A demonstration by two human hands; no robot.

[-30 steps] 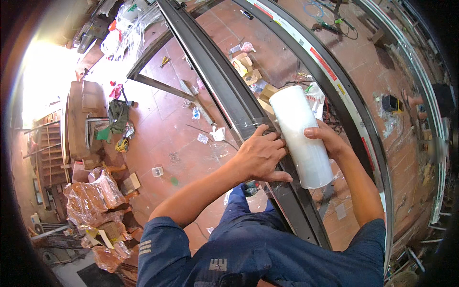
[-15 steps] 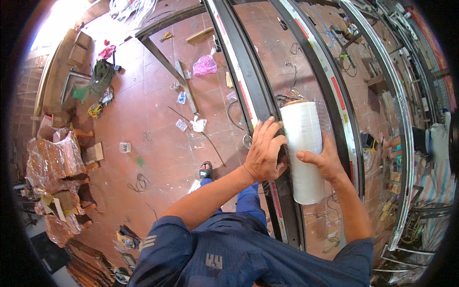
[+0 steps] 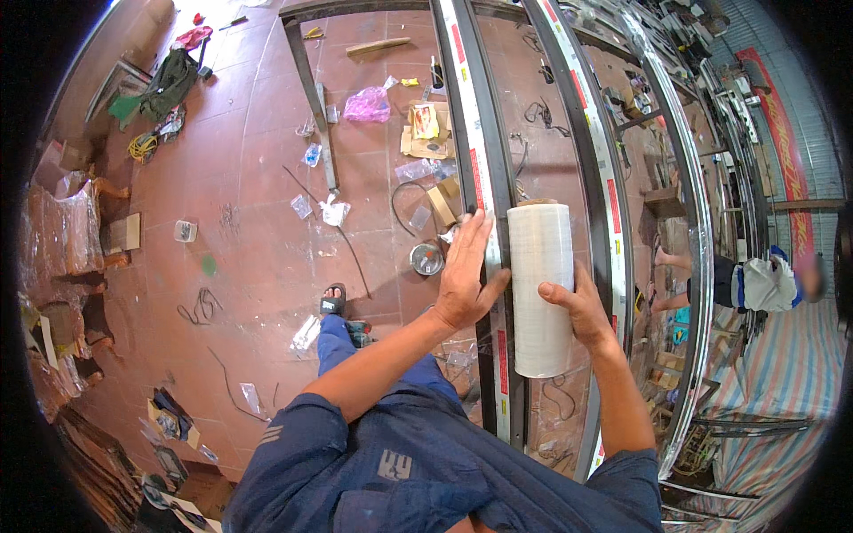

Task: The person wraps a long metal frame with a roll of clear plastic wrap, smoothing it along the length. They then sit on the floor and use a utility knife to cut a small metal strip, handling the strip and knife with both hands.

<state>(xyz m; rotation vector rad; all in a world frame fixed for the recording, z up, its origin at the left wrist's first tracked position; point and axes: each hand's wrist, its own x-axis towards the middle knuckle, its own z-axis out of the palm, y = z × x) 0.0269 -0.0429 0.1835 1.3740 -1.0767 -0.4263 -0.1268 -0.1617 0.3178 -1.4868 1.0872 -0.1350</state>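
A thick white roll of stretch film (image 3: 542, 298) lies lengthwise beside a long black metal profile (image 3: 498, 169) that carries a white strip with red labels. My right hand (image 3: 582, 311) is closed round the roll's right side, its thumb across the top and the other fingers hidden beneath. On the profile, just left of the roll, rests my left hand (image 3: 468, 280). Its fingers are stretched forward with the thumb apart, and nothing is in it. The roll's cardboard core (image 3: 536, 202) peeks out at the far end.
Right of the roll run a second black profile (image 3: 586, 115) and a film-wrapped silver one (image 3: 689, 178). A person (image 3: 755, 282) is at the far right. On the tiled floor lie a pink plastic bag (image 3: 367, 105), cardboard pieces (image 3: 426, 133), a round tin (image 3: 426, 258) and loose cords.
My left hand's curled fingers have straightened out along the profile. My right hand keeps its hold on the roll. The whole view has shifted, bringing the person at right further into sight.
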